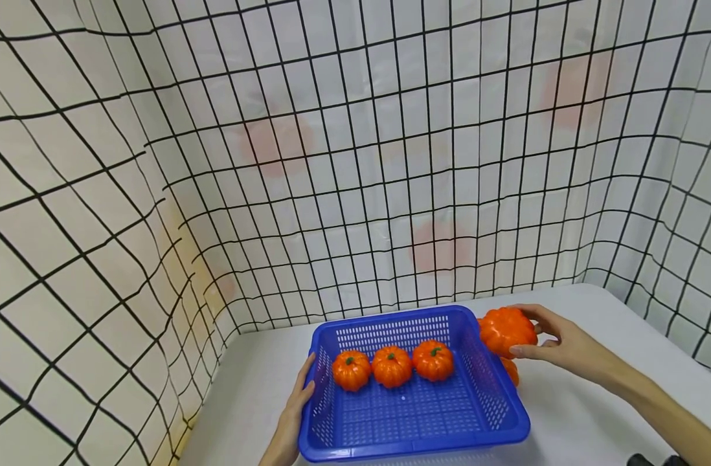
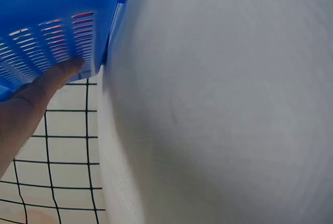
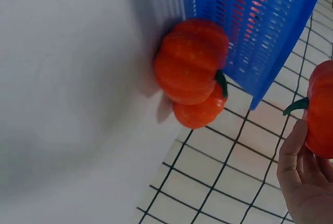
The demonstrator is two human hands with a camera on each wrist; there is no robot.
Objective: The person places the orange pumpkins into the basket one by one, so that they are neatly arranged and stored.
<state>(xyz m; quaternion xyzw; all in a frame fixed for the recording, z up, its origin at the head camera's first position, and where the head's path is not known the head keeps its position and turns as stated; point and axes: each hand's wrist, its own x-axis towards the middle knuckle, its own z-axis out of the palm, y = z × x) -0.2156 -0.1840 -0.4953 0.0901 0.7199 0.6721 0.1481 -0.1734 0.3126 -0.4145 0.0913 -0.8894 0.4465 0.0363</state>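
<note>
The right hand point(image 1: 556, 349) grips a ribbed, glossy orange pumpkin point(image 1: 506, 331), thumb underneath and fingers curled over its top, holding it in the air just beside the right wall of the blue basket point(image 1: 509, 414); the pumpkin's dark green stem shows at the fingers in the right wrist view. Below that hand, on the table point(image 1: 577, 414), two more pumpkins point(image 3: 193, 73) of the same lobed plastic sit touching each other and pressed against the basket's slotted outer wall; the head view shows only a sliver of one.

The left hand point(image 1: 291, 421) lies with straight fingers against the basket's left wall, its fingertip point(image 2: 70, 67) touching the perforated plastic near the rim. Inside the basket, beyond that hand, three small pumpkins point(image 1: 392, 366) stand upright in a row toward the far wall, each touching its neighbour; the near half of the slotted floor lies bare.

The table is smooth and pale; a white cloth with a black grid point(image 1: 215, 162) hangs close behind and to both sides.
</note>
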